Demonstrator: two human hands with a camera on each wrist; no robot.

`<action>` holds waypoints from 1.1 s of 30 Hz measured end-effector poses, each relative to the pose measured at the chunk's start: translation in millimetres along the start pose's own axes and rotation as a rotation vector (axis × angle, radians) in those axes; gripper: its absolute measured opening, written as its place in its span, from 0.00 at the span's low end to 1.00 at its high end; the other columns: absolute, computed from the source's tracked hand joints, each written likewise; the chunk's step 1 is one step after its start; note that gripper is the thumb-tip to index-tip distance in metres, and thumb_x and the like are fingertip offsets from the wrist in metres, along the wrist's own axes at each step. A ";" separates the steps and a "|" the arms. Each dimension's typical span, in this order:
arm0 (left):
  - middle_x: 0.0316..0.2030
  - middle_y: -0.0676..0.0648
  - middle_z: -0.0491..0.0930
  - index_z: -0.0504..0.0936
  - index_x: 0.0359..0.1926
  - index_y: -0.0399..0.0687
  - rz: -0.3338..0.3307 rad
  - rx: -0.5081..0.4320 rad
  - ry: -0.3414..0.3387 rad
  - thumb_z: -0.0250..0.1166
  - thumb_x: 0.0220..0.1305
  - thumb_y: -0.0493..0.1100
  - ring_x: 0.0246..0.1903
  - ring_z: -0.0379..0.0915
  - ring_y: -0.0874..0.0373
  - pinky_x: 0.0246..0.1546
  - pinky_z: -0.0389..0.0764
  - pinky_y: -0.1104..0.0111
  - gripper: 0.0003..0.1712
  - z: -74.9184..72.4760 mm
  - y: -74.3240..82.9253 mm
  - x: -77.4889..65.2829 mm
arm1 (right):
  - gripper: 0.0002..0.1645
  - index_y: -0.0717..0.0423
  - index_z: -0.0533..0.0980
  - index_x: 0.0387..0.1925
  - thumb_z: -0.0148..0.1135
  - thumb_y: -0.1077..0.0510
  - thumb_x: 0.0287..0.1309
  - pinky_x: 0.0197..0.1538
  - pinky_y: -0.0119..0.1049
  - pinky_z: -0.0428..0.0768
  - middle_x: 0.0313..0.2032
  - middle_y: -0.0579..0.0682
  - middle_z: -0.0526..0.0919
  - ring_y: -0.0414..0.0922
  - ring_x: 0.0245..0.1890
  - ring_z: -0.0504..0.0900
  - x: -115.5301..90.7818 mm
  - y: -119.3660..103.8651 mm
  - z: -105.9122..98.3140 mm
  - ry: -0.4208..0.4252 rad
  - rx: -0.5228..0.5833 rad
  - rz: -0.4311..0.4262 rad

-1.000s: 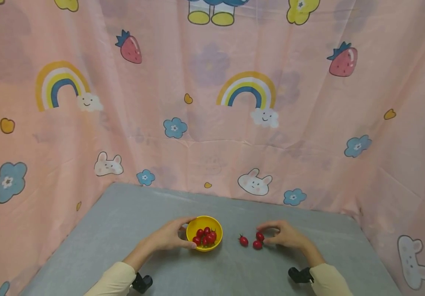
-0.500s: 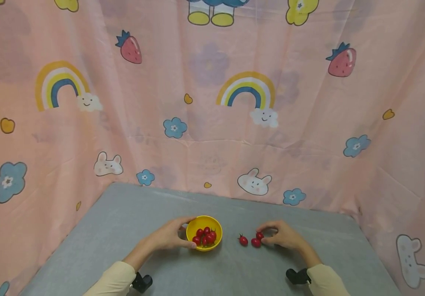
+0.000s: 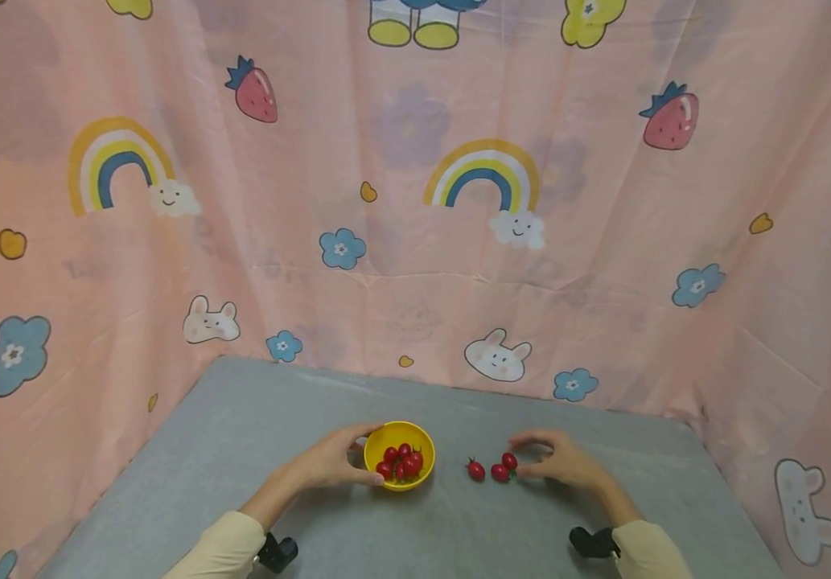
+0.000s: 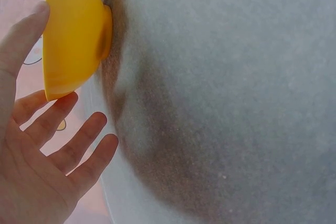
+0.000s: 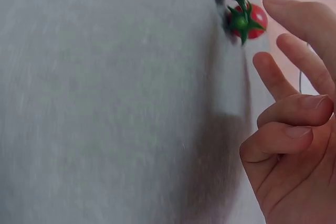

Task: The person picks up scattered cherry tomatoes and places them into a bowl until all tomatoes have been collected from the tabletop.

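Observation:
A small yellow bowl [image 3: 399, 434] stands on the grey table, with several red cherry tomatoes [image 3: 413, 463] in it. My left hand [image 3: 328, 461] holds the bowl from its left side, thumb at the near rim and fingertips at the far rim. In the left wrist view the yellow bowl [image 4: 76, 38] sits between thumb and index finger. Right of it lie three loose cherry tomatoes [image 3: 476, 470]. My right hand [image 3: 563, 463] is beside the rightmost two, thumb and index finger apart with nothing between them. The right wrist view shows two tomatoes with green stems [image 5: 254, 22] just past the fingertips.
The grey table [image 3: 299, 418] reaches back to a pink curtain [image 3: 386, 305] printed with rainbows, bunnies and flowers. Another part of the curtain [image 3: 763, 386] hangs along the right side. A black wrist mount [image 3: 594, 543] sits at the right cuff.
My right hand moved slightly left, then drew back to the right. The nearer of the two tomatoes beside it shifted a little left and away. The left hand and bowl have not moved.

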State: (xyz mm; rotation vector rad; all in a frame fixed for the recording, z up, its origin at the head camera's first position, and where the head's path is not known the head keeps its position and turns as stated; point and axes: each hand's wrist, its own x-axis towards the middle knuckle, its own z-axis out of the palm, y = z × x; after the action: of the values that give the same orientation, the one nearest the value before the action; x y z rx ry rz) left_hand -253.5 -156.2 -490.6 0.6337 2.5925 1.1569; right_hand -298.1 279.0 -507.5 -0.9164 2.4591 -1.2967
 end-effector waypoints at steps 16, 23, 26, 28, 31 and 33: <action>0.66 0.44 0.72 0.67 0.74 0.44 0.014 0.005 -0.009 0.78 0.58 0.53 0.52 0.76 0.50 0.54 0.79 0.52 0.48 -1.1 0.6 -0.5 | 0.40 0.66 0.72 0.66 0.78 0.61 0.53 0.30 0.30 0.69 0.60 0.63 0.78 0.54 0.46 0.74 1.4 -0.2 3.9 -0.031 0.013 0.019; 0.66 0.44 0.72 0.67 0.74 0.44 0.003 0.000 -0.004 0.78 0.58 0.53 0.52 0.76 0.50 0.54 0.79 0.52 0.48 -0.8 0.3 -0.8 | 0.24 0.63 0.81 0.56 0.74 0.62 0.57 0.55 0.63 0.76 0.56 0.59 0.82 0.62 0.59 0.75 7.5 -0.4 4.0 -0.033 -0.016 0.042; 0.66 0.44 0.72 0.67 0.74 0.44 0.004 0.000 -0.005 0.78 0.58 0.53 0.53 0.75 0.50 0.54 0.79 0.51 0.48 -0.5 -0.7 -0.5 | 0.20 0.64 0.83 0.52 0.73 0.64 0.58 0.55 0.63 0.76 0.54 0.59 0.83 0.64 0.58 0.75 10.0 0.4 4.5 -0.031 0.009 0.037; 0.66 0.44 0.72 0.67 0.74 0.45 0.006 -0.002 -0.007 0.78 0.58 0.53 0.53 0.75 0.49 0.54 0.79 0.52 0.47 -0.4 -1.4 -0.2 | 0.20 0.64 0.83 0.52 0.73 0.64 0.57 0.51 0.52 0.80 0.53 0.59 0.83 0.62 0.55 0.76 11.1 1.5 4.7 -0.025 0.016 0.040; 0.66 0.45 0.72 0.67 0.74 0.45 0.008 -0.005 -0.008 0.78 0.58 0.53 0.53 0.75 0.50 0.54 0.79 0.52 0.47 -0.4 -2.2 0.1 | 0.20 0.65 0.83 0.52 0.73 0.65 0.57 0.46 0.43 0.79 0.53 0.59 0.83 0.58 0.52 0.76 12.0 4.0 4.0 -0.011 0.027 0.048; 0.66 0.45 0.72 0.67 0.74 0.45 0.009 -0.004 -0.007 0.77 0.58 0.53 0.53 0.75 0.50 0.55 0.79 0.52 0.47 -0.5 -2.5 0.2 | 0.20 0.65 0.83 0.52 0.73 0.65 0.57 0.47 0.46 0.80 0.52 0.59 0.83 0.58 0.51 0.77 12.3 5.8 2.8 -0.001 0.027 0.047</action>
State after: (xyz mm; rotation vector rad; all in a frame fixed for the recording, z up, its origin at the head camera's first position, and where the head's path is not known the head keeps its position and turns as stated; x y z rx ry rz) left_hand -254.6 -157.9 -492.2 0.6486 2.5828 1.1606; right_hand -308.9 271.9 -512.5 -0.8477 2.4408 -1.3103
